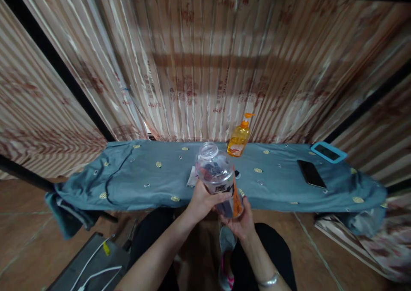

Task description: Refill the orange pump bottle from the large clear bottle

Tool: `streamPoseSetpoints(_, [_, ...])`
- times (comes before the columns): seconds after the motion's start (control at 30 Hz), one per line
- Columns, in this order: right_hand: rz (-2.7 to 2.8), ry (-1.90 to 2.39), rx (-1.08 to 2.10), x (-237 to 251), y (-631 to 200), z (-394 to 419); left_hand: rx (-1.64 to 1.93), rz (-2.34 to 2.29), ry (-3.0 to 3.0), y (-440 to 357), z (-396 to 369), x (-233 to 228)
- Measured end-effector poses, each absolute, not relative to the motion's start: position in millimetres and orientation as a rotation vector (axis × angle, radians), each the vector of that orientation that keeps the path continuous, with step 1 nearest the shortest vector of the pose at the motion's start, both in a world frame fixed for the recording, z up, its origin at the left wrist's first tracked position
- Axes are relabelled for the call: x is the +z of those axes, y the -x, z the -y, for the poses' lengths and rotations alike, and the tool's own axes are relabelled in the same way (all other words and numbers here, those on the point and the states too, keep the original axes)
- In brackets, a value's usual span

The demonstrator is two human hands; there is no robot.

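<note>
A large clear plastic bottle (215, 173) with an orange and black label is held up in front of me, its mouth tilted away and uncapped. Around its left side wraps my left hand (204, 201), thumb across the label. My right hand (239, 220) supports the bottle near its base. Behind it on the cloth lies a small white cloth or tissue (192, 177), partly covered by the bottle. A dark little object (237, 174) shows just right of the bottle; I cannot make out what it is.
An orange pump bottle (239, 139) stands at the table's back edge. To the right lie a black phone (311, 174) and a blue-framed tablet (329, 152). A blue-grey cloth (125, 184) covers the table. Curtains hang behind; a dark box (93, 265) with white cables sits lower left.
</note>
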State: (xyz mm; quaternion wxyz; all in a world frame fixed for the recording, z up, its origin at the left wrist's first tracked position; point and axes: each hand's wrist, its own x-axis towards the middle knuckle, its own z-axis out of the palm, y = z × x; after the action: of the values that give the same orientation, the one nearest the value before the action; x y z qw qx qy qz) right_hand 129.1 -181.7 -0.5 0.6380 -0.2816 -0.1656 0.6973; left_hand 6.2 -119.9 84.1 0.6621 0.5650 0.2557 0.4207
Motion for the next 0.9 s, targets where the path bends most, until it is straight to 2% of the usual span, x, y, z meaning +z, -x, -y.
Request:
streamPoseSetpoints(0.17, [0.231, 0.638, 1.468, 4.1, -152.1, 181.4, 1.247, -0.569, -1.472, 14.5, 83.5, 74.4])
streamPoseSetpoints(0.27, [0.174, 0.663, 1.385, 7.9, -163.6, 181.3, 1.429, -0.854, -1.581, 29.4, 43.8, 57.8])
streamPoseSetpoints(0.37, [0.128, 0.724, 1.292, 8.1, -171.5, 178.3, 1.298, -1.019, -1.636, 27.3, 10.8, 30.2])
streamPoseSetpoints(0.53, [0.083, 0.825, 1.211, 2.4, -179.1, 171.3, 1.141, -0.94, -1.612, 4.8, -8.0, -4.5])
streamPoseSetpoints(0.9, [0.054, 0.976, 1.14, -7.1, -194.2, 174.9, 1.089, -1.028, -1.658, -11.4, -13.5, 0.0])
